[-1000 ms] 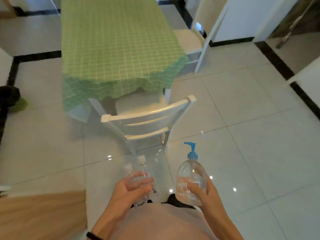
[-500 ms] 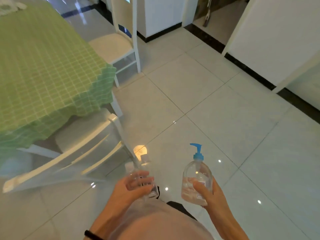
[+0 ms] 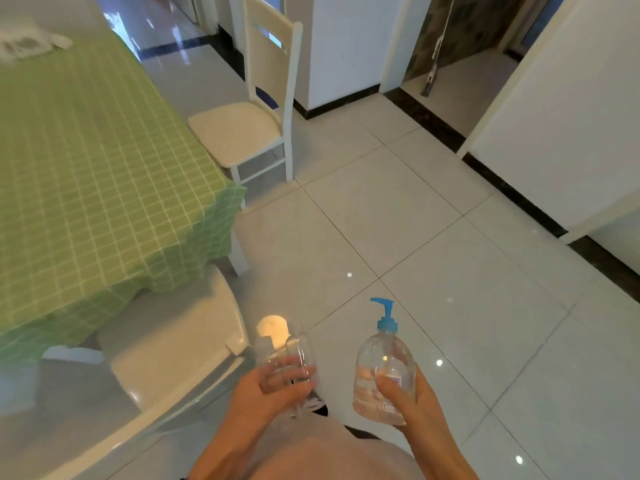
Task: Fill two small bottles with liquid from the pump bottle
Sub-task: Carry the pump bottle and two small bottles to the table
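Head view: left grip [image 3: 272, 393] curled round two small clear bottles [image 3: 298, 355], upright, side by side, above floor [image 3: 433, 271]. Right grip [image 3: 410, 398] wrapped on pump bottle [image 3: 382, 362], blue pump up, some liquid inside. Green-cloth worktop [image 3: 104, 150] at left, white chair [image 3: 242, 129] beside it.

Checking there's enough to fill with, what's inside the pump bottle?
Clear liquid seems to sit in the lower part of the pump bottle; above that it looks empty. The right hand covers part of the wall, so the exact level is hidden.
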Motion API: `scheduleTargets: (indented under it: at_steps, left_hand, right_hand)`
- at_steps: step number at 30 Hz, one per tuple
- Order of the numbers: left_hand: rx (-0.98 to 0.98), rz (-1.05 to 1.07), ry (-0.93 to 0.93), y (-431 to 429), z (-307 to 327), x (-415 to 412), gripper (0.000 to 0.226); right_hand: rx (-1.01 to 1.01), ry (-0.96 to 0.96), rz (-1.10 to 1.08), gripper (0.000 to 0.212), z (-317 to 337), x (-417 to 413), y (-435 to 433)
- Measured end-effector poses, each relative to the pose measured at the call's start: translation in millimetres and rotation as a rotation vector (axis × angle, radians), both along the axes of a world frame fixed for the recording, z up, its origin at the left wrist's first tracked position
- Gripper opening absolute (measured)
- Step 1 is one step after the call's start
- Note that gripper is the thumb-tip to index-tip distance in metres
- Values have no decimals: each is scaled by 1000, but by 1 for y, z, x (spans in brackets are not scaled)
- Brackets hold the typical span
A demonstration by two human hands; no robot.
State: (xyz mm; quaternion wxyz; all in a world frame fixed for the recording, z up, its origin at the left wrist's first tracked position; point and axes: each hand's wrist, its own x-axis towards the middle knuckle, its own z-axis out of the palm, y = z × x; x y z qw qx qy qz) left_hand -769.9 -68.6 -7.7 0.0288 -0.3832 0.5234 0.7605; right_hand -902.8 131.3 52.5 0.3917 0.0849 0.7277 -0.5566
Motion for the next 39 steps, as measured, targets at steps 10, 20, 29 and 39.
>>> scheduleTargets:
  at_steps: [10,20,29,39]
  left_hand:
    - [-5,6,29,-77,13,-116,50]
    - [-15,93,-7,-127,-5,-243,54]
    - [-34,240,-54,-168,2,-342,63]
    - [-45,494,-132,-243,-4,-382,54]
  right_hand:
    - [-45,57,-9,85,0,-109,-84]
    - [-53,33,92,81,-27,-268,-138]
    - [-24,24,199,77,-39,-432,-187]
    - [13,-19,424,79,-51,-519,-324]
